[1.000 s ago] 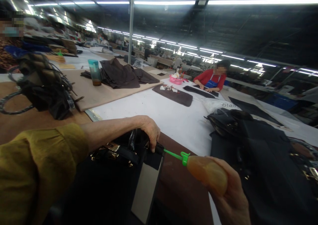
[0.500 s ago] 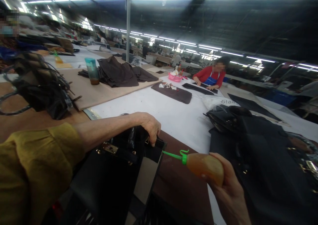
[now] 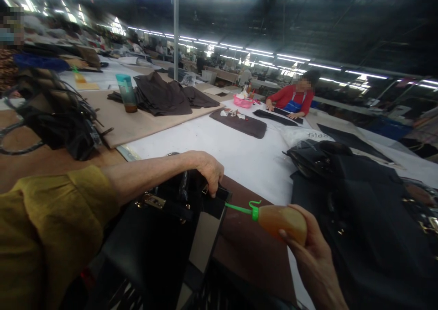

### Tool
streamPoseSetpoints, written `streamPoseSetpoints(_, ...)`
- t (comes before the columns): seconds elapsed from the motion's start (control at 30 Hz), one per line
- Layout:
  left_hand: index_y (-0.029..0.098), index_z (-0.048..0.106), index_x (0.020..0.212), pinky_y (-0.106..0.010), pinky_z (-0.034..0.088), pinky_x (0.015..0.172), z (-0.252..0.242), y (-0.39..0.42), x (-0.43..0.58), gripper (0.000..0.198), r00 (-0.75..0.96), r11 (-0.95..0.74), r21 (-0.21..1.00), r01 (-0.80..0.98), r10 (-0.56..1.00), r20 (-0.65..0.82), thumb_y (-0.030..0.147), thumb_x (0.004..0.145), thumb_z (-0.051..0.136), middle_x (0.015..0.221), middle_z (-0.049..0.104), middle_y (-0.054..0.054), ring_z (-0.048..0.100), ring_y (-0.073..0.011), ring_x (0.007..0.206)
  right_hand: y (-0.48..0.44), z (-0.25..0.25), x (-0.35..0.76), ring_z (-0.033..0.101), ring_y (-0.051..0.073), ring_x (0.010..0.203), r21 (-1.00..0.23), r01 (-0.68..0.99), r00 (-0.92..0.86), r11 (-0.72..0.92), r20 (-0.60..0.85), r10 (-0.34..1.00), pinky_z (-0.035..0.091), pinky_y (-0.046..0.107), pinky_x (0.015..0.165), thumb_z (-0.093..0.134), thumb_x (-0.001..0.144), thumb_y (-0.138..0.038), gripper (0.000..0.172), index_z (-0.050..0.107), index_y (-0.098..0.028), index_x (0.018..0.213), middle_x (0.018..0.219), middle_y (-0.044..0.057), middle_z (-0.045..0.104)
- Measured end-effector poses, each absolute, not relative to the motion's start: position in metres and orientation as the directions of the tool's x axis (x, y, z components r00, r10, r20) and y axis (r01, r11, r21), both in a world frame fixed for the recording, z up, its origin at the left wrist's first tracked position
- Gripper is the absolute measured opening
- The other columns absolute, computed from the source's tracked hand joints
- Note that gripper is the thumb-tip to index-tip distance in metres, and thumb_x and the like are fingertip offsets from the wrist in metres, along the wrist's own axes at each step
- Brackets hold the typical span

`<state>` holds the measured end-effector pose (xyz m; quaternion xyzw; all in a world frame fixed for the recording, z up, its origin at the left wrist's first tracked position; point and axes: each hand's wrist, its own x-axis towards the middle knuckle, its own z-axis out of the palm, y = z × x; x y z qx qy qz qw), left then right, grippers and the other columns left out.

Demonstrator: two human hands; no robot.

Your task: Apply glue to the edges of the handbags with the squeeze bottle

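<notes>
Left hand (image 3: 209, 169) clamped on the black handbag's (image 3: 153, 237) top edge, right hand (image 3: 310, 250) gripping an orange glue bottle (image 3: 278, 219), green nozzle (image 3: 237, 207) touching the bag just below the left fingers

The left arm (image 3: 150, 175) wears a mustard-yellow sleeve (image 3: 51, 228) of soft, creased fabric, pushed up so the forearm is bare to the left hand (image 3: 209, 169). The right hand (image 3: 313, 255) and its wrist are bare, with no sleeve, ring or watch showing.
</notes>
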<state>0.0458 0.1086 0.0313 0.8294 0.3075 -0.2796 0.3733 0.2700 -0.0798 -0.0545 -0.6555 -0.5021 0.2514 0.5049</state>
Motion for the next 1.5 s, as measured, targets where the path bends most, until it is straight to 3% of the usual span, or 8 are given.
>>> streamPoseSetpoints(0.7,0.013,0.071,0.076,-0.029,0.047,0.051,0.026,0.111,0.044,0.025,0.674,-0.567,0.454,0.687,0.265,-0.69,0.034,0.063,0.066,0.064,0.067,-0.004,0.056,-0.0171,0.053,-0.098,-0.064,0.27,0.059,0.021,0.084,-0.876,0.482,0.31,0.002,0.173,0.935,0.047,0.022,0.075,0.074,0.063,-0.046,0.053,0.057,-0.026,0.109,0.101,0.001,0.061)
streamPoseSetpoints(0.87,0.013,0.071,0.079,-0.029,0.047,0.051,0.027,0.11,0.043,0.025,0.662,-0.566,0.44,0.697,0.27,-0.699,0.031,0.063,0.066,0.066,0.067,-0.004,0.057,-0.0174,0.054,-0.102,-0.067,0.266,0.06,0.024,0.086,-0.87,0.493,0.316,0.004,0.183,0.931,0.049,0.027,0.077,0.073,0.062,-0.047,0.052,0.058,-0.025,0.107,0.102,0.003,0.063)
streamPoseSetpoints(1.07,0.012,0.071,0.083,-0.03,0.047,0.054,0.026,0.111,0.043,0.027,0.676,-0.585,0.442,0.68,0.267,-0.687,0.03,0.064,0.066,0.067,0.067,-0.005,0.058,-0.0179,0.056,-0.106,-0.059,0.261,0.063,0.027,0.081,-0.856,0.513,0.32,-0.057,0.129,0.938,0.051,0.03,0.074,0.074,0.055,-0.048,0.052,0.061,-0.023,0.099,0.095,0.005,0.066)
streamPoseSetpoints(1.2,0.012,0.071,0.08,-0.031,0.047,0.056,0.026,0.111,0.044,0.023,0.688,-0.603,0.44,0.666,0.266,-0.675,0.028,0.064,0.066,0.064,0.066,-0.005,0.057,-0.0181,0.056,-0.113,-0.059,0.254,0.062,0.026,0.084,-0.873,0.466,0.318,-0.144,0.014,0.948,0.051,0.027,0.071,0.075,0.053,-0.045,0.053,0.061,-0.023,0.1,0.097,0.004,0.066)
streamPoseSetpoints(1.37,0.014,0.072,0.079,-0.032,0.047,0.06,0.023,0.113,0.043,0.023,0.676,-0.581,0.44,0.685,0.279,-0.682,0.029,0.062,0.067,0.061,0.065,-0.003,0.057,-0.0182,0.057,-0.127,-0.067,0.24,0.056,0.023,0.098,-0.915,0.341,0.355,-0.215,-0.087,0.931,0.045,0.023,0.081,0.072,0.061,-0.046,0.055,0.057,-0.025,0.108,0.108,0.0,0.061)
streamPoseSetpoints(1.5,0.013,0.071,0.075,-0.032,0.046,0.06,0.02,0.114,0.044,0.023,0.691,-0.591,0.448,0.671,0.278,-0.667,0.03,0.06,0.067,0.062,0.065,-0.004,0.056,-0.0182,0.057,-0.131,-0.067,0.239,0.056,0.025,0.097,-0.91,0.347,0.364,-0.228,-0.094,0.927,0.045,0.025,0.08,0.069,0.063,-0.047,0.053,0.056,-0.024,0.108,0.109,0.002,0.059)
